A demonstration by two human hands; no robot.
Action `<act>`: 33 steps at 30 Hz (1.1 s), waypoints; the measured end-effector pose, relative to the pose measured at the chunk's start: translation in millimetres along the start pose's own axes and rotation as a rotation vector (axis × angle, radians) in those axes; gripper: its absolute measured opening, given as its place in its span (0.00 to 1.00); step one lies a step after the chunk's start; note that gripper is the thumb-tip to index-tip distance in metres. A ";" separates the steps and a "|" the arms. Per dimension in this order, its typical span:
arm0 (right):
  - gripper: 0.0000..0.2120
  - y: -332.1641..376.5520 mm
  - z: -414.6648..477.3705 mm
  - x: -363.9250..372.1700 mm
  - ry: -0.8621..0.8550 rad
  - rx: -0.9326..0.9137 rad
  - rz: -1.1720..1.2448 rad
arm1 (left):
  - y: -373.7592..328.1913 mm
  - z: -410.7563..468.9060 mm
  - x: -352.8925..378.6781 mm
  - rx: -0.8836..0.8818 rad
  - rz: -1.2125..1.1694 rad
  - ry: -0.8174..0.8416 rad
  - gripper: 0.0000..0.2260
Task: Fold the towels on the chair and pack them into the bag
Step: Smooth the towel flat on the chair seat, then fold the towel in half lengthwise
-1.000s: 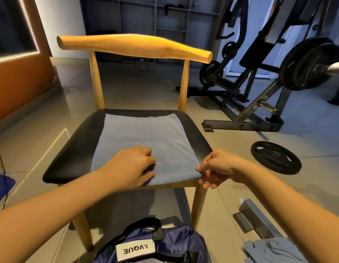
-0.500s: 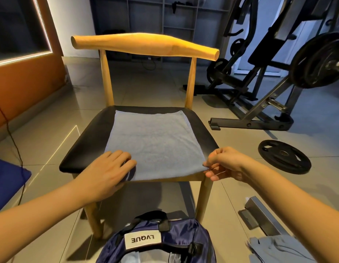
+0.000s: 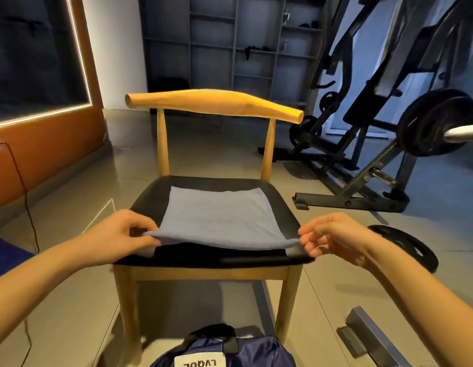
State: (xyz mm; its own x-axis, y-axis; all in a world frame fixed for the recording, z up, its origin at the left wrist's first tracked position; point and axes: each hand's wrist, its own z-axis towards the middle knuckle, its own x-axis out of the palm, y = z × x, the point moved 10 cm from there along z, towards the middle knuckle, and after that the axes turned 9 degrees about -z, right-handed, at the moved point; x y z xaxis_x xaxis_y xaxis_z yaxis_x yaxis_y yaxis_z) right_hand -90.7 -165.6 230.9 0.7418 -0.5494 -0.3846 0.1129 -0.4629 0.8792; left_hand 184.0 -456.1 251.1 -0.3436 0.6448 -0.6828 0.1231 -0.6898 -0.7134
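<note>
Both near corners of the towel are pinched between thumb and fingers, one by the left hand, one by the right hand, with that edge held just off the chair seat. Fold's being started, probably; the edge likely needs carrying to the far side, corners matched.

Left hand: no longer flat on the towel. It now pinches the near-left corner between thumb and fingers, centre left of the frame.

Right hand: its pinch on the near-right corner is now raised, centre right.

Towel: near edge now lifted off the chair seat and sagging between my two hands, with a strip of black seat newly showing under it.

View: pulled back and up. The bag now sits lower, cut by the bottom edge.
</note>
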 end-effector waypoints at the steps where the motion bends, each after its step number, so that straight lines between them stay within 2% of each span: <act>1: 0.12 9.7 -3.0 -2.6 -0.003 -0.042 -0.002 | -7.1 2.7 -6.4 0.019 -0.046 -0.002 0.30; 3: 0.10 25.8 -7.3 -3.2 -0.005 -0.118 -0.050 | -15.1 8.1 -14.8 0.025 -0.136 -0.022 0.32; 6: 0.05 26.1 -7.4 14.3 0.024 -0.138 -0.314 | -22.4 17.0 -14.8 0.020 -0.188 -0.028 0.34; 10: 0.16 1.2 -8.7 69.1 0.211 -0.107 -0.711 | -19.5 24.8 -12.3 -0.021 -0.219 -0.039 0.36; 13: 0.22 -19.4 -12.1 98.9 0.276 -0.076 -0.851 | -14.6 25.5 -14.1 -0.042 -0.237 -0.061 0.32; 15: 0.15 -30.4 -6.8 98.8 0.209 -0.008 -0.727 | -8.4 27.4 -14.0 -0.074 -0.234 -0.088 0.22; 17: 0.06 -43.1 -1.9 93.2 0.153 0.074 -0.503 | -1.2 27.4 -12.6 -0.133 -0.223 -0.113 0.13; 20: 0.01 -59.5 -0.2 100.0 0.211 0.168 -0.081 | 5.7 24.7 -10.3 -0.175 -0.229 -0.125 0.09; 22: 0.04 -61.7 -3.2 104.3 0.259 0.199 0.084 | 8.6 22.3 -10.3 -0.189 -0.239 -0.132 0.09; 25: 0.06 -51.3 -7.3 92.0 0.256 0.183 0.124 | 10.0 19.5 -13.5 -0.185 -0.260 -0.115 0.14; 27: 0.06 -38.7 -11.7 77.9 0.246 0.157 0.157 | 12.5 17.4 -13.6 -0.182 -0.273 -0.051 0.29; 29: 0.07 -26.8 -18.2 66.6 0.272 0.135 0.160 | 16.0 14.3 -10.9 -0.206 -0.279 0.034 0.37; 33: 0.10 -6.4 -31.0 54.2 0.361 0.080 0.103 | 8.0 9.7 -9.8 -0.190 -0.329 0.151 0.35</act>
State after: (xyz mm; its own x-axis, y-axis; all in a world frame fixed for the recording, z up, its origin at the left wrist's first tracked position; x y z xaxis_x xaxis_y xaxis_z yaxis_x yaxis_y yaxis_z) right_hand -30.8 -170.9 213.1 0.9331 -0.3223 -0.1595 -0.0154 -0.4789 0.8777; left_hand 179.3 -471.2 253.6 -0.2548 0.8715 -0.4190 0.2044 -0.3749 -0.9042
